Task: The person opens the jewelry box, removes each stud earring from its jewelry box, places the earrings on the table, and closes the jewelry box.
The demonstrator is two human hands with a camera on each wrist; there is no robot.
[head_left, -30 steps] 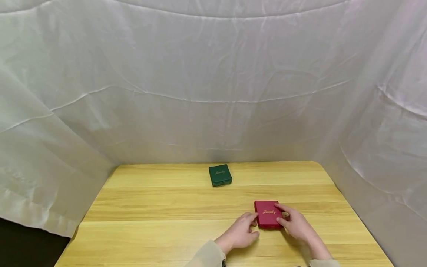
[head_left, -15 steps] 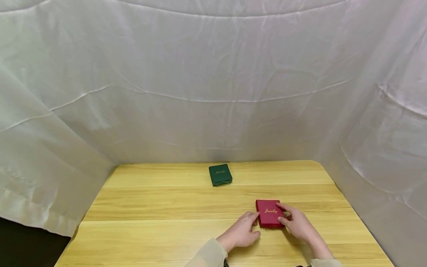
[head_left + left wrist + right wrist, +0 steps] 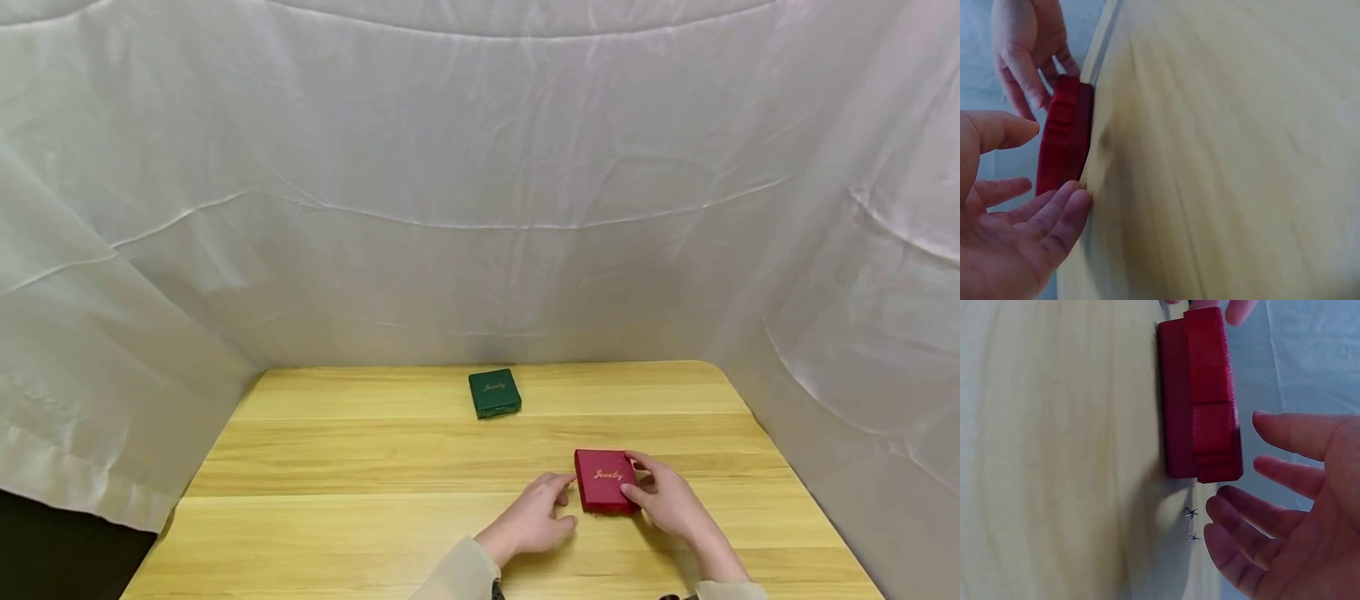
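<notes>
A red jewelry box [image 3: 604, 482] with gold lettering lies flat and closed on the wooden table, right of the middle. My left hand [image 3: 534, 515] is just left of the box, fingers loosely extended and slightly apart from it. On the other side is my right hand [image 3: 663, 496], with thumb and fingers spread around the right edge. In the right wrist view a gap shows between my right hand [image 3: 1300, 506] and the red box [image 3: 1204, 400]. Two small dark star-shaped pieces [image 3: 1191, 513] lie on the table beside the box, close to those fingers.
A green jewelry box [image 3: 495, 393], also closed, lies farther back near the table's middle. The wooden table [image 3: 337, 467] has pale curtains [image 3: 480, 208] hanging behind it and on both sides.
The red box has shifted slightly right. My left hand has drawn back a little to the left, off the box's edge. My right fingers have eased slightly off its lid.
</notes>
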